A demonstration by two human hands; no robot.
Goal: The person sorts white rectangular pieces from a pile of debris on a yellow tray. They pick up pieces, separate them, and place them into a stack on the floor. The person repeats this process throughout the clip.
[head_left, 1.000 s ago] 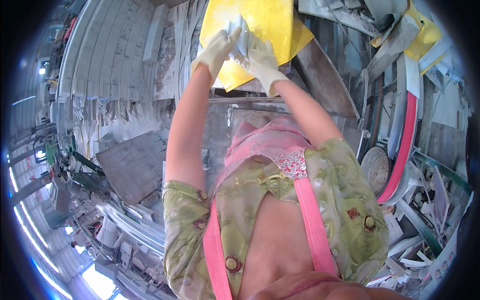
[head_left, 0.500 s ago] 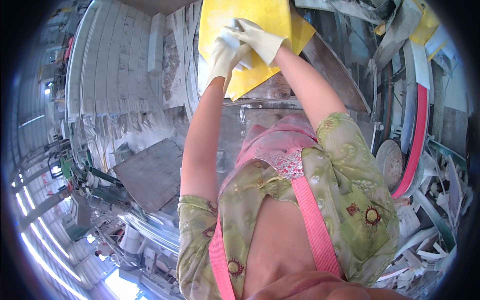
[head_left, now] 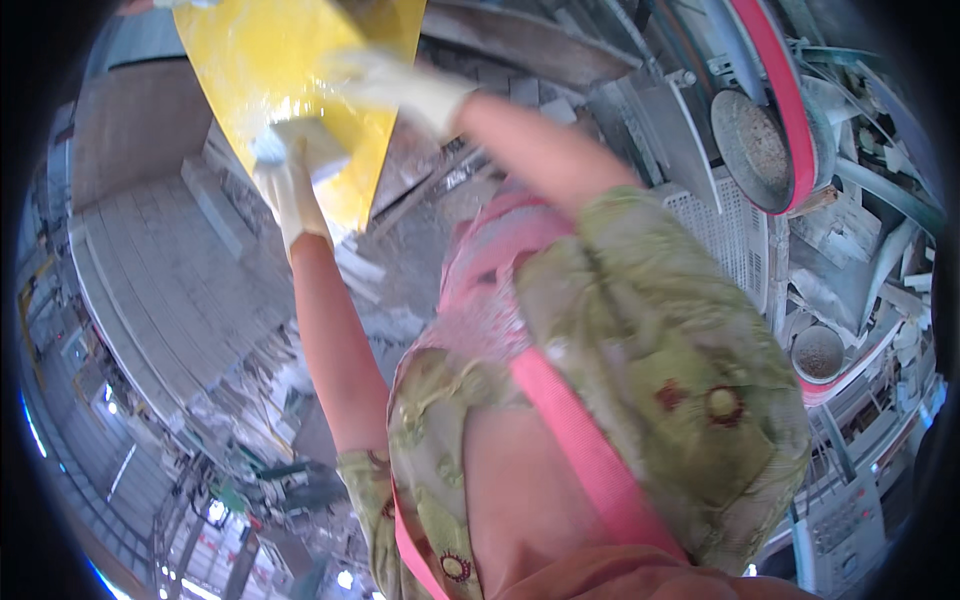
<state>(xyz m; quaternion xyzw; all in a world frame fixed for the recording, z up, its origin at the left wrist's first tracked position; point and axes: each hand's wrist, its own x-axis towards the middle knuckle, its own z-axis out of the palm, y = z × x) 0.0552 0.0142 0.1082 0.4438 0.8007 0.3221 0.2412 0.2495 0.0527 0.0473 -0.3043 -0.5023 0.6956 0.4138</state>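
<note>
My left hand (head_left: 287, 195), in a cream-coloured glove, grips a pale grey-white block (head_left: 322, 148) by its left end. Beneath the block lies a shiny yellow sheet (head_left: 370, 135) that narrows toward me. To the right my gloved right hand (head_left: 415, 95) is over the sheet's right side, apart from the block. Motion smears its fingers, so I cannot see whether it holds anything.
Long grey boards (head_left: 170, 285) lie stacked on the left. At the right stands a machine with a pinkish-red belt (head_left: 783, 85) around a round wheel (head_left: 750, 140). A perforated pale panel (head_left: 730, 235) and scattered scrap pieces (head_left: 850, 235) are near it.
My right hand has come away from the block, which both hands were on before, and moved right. The left hand keeps hold of it. The whole view has turned.
</note>
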